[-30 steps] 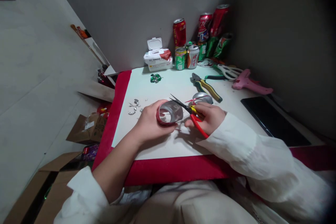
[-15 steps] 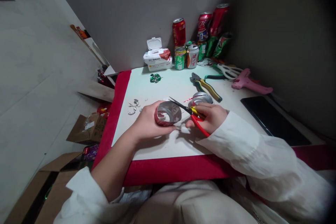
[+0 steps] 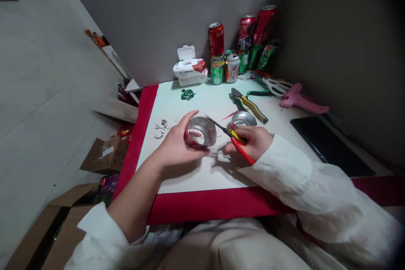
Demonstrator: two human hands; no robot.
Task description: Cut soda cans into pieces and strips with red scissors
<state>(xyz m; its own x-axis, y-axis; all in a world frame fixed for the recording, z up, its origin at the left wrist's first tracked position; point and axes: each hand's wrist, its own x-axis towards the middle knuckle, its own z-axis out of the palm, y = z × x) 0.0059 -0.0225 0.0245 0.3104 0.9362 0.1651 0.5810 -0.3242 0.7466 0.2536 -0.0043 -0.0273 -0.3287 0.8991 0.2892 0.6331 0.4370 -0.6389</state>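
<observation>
My left hand (image 3: 175,145) curves around a cut-open red can body (image 3: 206,128), thumb and fingers on its outside, its bare silver inside facing up. My right hand (image 3: 255,141) grips scissors with red and yellow handles (image 3: 239,143) and dark narrow blades. The blade tips lie over the can's far right rim; whether they touch it, I cannot tell. Just beyond my right hand stands a cut-off can bottom (image 3: 243,119), shallow and silver, with a thin red strip (image 3: 230,115) beside it. Thin metal slivers lie below the can body.
Yellow-green pliers (image 3: 248,104), a pink glue gun (image 3: 302,100) and a black tablet-like slab (image 3: 329,143) lie to the right. Several drink cans (image 3: 232,68) and a wipes pack (image 3: 191,71) stand at the back. Silver scraps (image 3: 162,126) and green pieces (image 3: 187,94) lie left.
The can body has moved slightly left and turned in my left hand, whose thumb is now raised off the rim. The scissors have shifted little, and their blades look closer together.
</observation>
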